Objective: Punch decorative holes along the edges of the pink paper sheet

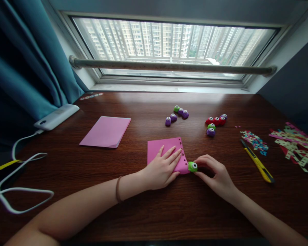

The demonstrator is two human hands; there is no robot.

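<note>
A sheet of bright pink paper (154, 147) lies on the table, with small shapes punched in a row along its right edge. My left hand (163, 167) rests flat on the sheet, fingers spread. At the paper's lower right corner is a green craft punch (192, 166) with a star mark on its white button. My right hand (214, 172) grips the punch from the right between thumb and fingers. The paper's corner meets the punch and lifts slightly; how far it goes into the slot is hidden.
Purple and green punches (180, 111) stand behind the paper, red ones (216, 121) farther right. A yellow utility knife (258, 162), confetti (255, 140) and punched strips (295, 145) lie right. Left are a lighter pink paper stack (106, 131), a power bank (56, 117) and its white cable (28, 189).
</note>
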